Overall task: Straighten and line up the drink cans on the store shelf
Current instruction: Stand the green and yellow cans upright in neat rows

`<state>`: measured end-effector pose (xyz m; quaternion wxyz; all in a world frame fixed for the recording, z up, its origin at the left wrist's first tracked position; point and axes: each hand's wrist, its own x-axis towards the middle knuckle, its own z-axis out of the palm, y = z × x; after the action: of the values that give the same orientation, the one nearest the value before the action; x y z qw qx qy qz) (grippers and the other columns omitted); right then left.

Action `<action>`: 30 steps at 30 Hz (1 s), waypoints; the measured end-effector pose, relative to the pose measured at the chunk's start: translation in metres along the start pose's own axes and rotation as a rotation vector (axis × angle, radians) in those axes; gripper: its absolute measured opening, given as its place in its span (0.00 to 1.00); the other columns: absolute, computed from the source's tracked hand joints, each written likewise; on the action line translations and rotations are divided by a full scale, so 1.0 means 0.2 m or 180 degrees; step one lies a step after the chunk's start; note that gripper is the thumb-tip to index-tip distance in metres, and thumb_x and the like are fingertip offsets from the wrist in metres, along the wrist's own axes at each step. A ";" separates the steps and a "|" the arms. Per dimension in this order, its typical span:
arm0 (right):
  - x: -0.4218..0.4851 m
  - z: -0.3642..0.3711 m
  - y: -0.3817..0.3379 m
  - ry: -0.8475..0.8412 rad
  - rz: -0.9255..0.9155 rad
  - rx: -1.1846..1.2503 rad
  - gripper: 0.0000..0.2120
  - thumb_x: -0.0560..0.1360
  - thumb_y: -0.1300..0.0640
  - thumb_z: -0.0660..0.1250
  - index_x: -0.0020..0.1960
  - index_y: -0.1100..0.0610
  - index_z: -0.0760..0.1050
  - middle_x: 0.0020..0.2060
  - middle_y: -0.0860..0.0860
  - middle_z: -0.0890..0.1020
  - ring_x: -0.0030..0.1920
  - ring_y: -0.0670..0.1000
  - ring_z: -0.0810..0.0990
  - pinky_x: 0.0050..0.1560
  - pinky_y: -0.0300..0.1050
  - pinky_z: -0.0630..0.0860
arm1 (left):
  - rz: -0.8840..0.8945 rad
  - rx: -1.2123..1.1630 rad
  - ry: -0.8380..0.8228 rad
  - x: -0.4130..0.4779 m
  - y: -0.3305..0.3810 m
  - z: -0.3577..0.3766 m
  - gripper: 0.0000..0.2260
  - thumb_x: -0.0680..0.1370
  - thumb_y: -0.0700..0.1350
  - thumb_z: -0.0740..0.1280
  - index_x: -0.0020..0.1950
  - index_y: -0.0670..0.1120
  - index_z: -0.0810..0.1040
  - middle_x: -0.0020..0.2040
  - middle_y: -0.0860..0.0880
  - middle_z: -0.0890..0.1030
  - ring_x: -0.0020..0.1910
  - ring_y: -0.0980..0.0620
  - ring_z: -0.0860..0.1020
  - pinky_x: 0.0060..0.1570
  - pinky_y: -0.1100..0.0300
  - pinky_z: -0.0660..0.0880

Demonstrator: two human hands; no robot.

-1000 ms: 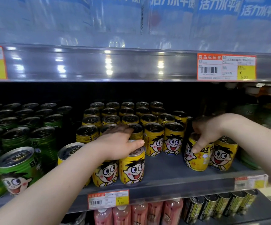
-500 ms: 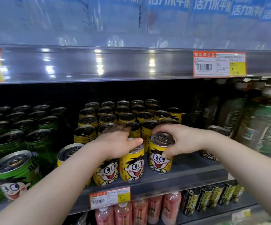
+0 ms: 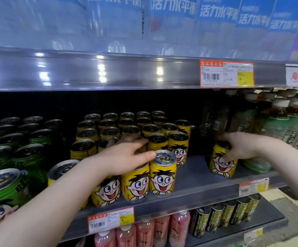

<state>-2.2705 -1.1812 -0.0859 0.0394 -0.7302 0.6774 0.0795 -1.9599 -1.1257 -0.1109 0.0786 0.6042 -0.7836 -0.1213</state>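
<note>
Yellow cartoon-face drink cans (image 3: 132, 129) stand in rows on the middle shelf (image 3: 198, 186). My left hand (image 3: 125, 157) rests flat on the tops of two front-row yellow cans (image 3: 135, 184), its thumb touching the lid of a third front can (image 3: 163, 177) beside them. To the right, a lone yellow can (image 3: 222, 166) stands apart across a bare gap. My right hand (image 3: 240, 148) grips that can round its top, fingers curled down its side.
Green cans (image 3: 25, 157) fill the shelf's left side. Green-labelled bottles (image 3: 273, 125) stand at the right, close behind the lone can. Price tags (image 3: 110, 220) hang on the shelf lip. Pink bottles (image 3: 144, 232) and dark cans (image 3: 223, 216) sit on the shelf below.
My right hand let go of the can it set beside the front row and moved right to grip the lone can. My left hand stayed on the front cans.
</note>
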 end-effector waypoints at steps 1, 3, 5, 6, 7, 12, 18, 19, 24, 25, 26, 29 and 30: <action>0.00 0.01 0.00 0.0072 -0.0142 0.0102 0.40 0.67 0.48 0.73 0.74 0.50 0.58 0.71 0.51 0.68 0.68 0.53 0.69 0.65 0.44 0.69 | 0.0113 0.0046 -0.0099 0.00 0.02 0.00 0.33 0.72 0.69 0.53 0.74 0.61 0.51 0.78 0.54 0.48 0.76 0.51 0.48 0.74 0.44 0.48; 0.00 0.01 -0.03 0.0098 -0.0550 0.0459 0.40 0.66 0.51 0.75 0.73 0.48 0.60 0.70 0.49 0.69 0.67 0.50 0.70 0.65 0.43 0.69 | 0.0281 0.0263 -0.0288 0.01 0.07 0.01 0.38 0.69 0.70 0.60 0.75 0.62 0.49 0.78 0.54 0.47 0.76 0.50 0.46 0.74 0.43 0.45; -0.02 0.04 -0.11 -0.0090 -0.0973 0.0985 0.40 0.65 0.54 0.76 0.71 0.48 0.61 0.67 0.48 0.71 0.64 0.48 0.72 0.64 0.41 0.70 | 0.0272 0.0486 -0.0425 0.02 0.09 0.02 0.41 0.69 0.68 0.63 0.75 0.61 0.47 0.78 0.54 0.45 0.76 0.50 0.43 0.73 0.44 0.41; -0.02 0.06 -0.15 -0.0172 -0.1169 0.1197 0.40 0.65 0.55 0.77 0.71 0.48 0.61 0.65 0.47 0.71 0.62 0.48 0.73 0.63 0.41 0.71 | 0.0231 0.0525 -0.0453 0.03 0.09 0.02 0.40 0.70 0.67 0.64 0.75 0.61 0.46 0.78 0.54 0.44 0.76 0.50 0.43 0.73 0.45 0.41; -0.02 0.08 -0.19 -0.0204 -0.1345 0.1362 0.39 0.65 0.57 0.77 0.70 0.48 0.61 0.64 0.48 0.72 0.61 0.48 0.74 0.63 0.43 0.73 | 0.0202 0.0531 -0.0452 0.03 0.09 0.02 0.39 0.71 0.66 0.63 0.75 0.61 0.46 0.78 0.54 0.44 0.76 0.50 0.43 0.72 0.46 0.41; 0.03 0.14 -0.23 -0.0276 -0.1659 0.1890 0.40 0.64 0.60 0.77 0.68 0.45 0.59 0.62 0.49 0.73 0.61 0.49 0.75 0.63 0.48 0.74 | 0.0184 0.0571 -0.0393 0.03 0.09 0.04 0.35 0.73 0.65 0.61 0.75 0.62 0.48 0.78 0.53 0.50 0.76 0.51 0.46 0.73 0.48 0.45; 0.06 0.17 -0.21 -0.0290 -0.1984 0.2028 0.36 0.64 0.57 0.75 0.63 0.38 0.60 0.62 0.48 0.73 0.61 0.47 0.75 0.62 0.48 0.75 | 0.0344 0.0837 0.0317 -0.03 0.11 0.03 0.38 0.69 0.68 0.62 0.75 0.59 0.51 0.77 0.54 0.56 0.75 0.53 0.54 0.73 0.48 0.47; 0.07 0.18 -0.20 -0.0253 -0.2019 0.2029 0.36 0.62 0.53 0.75 0.62 0.35 0.60 0.63 0.48 0.71 0.62 0.47 0.74 0.63 0.47 0.75 | 0.0387 0.0895 0.0495 -0.06 0.11 0.03 0.40 0.67 0.71 0.60 0.75 0.59 0.53 0.76 0.55 0.57 0.74 0.54 0.55 0.73 0.48 0.46; 0.04 0.29 -0.21 0.0189 -0.1951 0.2638 0.43 0.55 0.40 0.78 0.62 0.31 0.57 0.64 0.43 0.70 0.63 0.42 0.73 0.63 0.41 0.72 | -0.0069 -0.0309 0.2489 -0.28 -0.05 0.03 0.34 0.65 0.69 0.55 0.61 0.48 0.77 0.57 0.49 0.78 0.59 0.49 0.75 0.61 0.50 0.70; 0.04 0.32 -0.22 0.0279 -0.1930 0.2788 0.43 0.53 0.38 0.77 0.62 0.32 0.57 0.62 0.41 0.72 0.61 0.40 0.74 0.63 0.42 0.72 | -0.0331 -0.0438 0.2913 -0.32 -0.11 0.04 0.33 0.65 0.67 0.57 0.58 0.46 0.79 0.53 0.49 0.78 0.54 0.47 0.76 0.56 0.52 0.71; 0.04 0.34 -0.23 0.0359 -0.1919 0.2927 0.43 0.52 0.38 0.76 0.61 0.32 0.57 0.59 0.39 0.73 0.58 0.37 0.76 0.63 0.42 0.72 | -0.0645 -0.0642 0.3169 -0.36 -0.19 0.06 0.33 0.64 0.66 0.58 0.58 0.45 0.78 0.52 0.50 0.76 0.52 0.46 0.76 0.53 0.53 0.71; 0.04 0.39 -0.24 0.0468 -0.1854 0.3270 0.43 0.46 0.31 0.75 0.57 0.34 0.61 0.52 0.36 0.76 0.51 0.29 0.76 0.52 0.27 0.73 | -0.1450 -0.1545 0.3156 -0.48 -0.33 0.12 0.40 0.58 0.67 0.66 0.66 0.50 0.71 0.61 0.51 0.73 0.56 0.47 0.74 0.54 0.52 0.70; 0.04 0.40 -0.24 0.0499 -0.1836 0.3322 0.46 0.43 0.28 0.74 0.57 0.35 0.61 0.52 0.37 0.77 0.50 0.30 0.77 0.47 0.24 0.72 | -0.1520 -0.1727 0.2983 -0.50 -0.35 0.15 0.44 0.55 0.68 0.67 0.68 0.51 0.68 0.63 0.51 0.73 0.58 0.49 0.73 0.57 0.53 0.70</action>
<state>-2.2261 -1.1725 -0.1682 0.3626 -0.7725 0.4024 -0.3315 -1.8771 -1.0435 -0.1579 0.5386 0.7113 -0.4487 -0.0519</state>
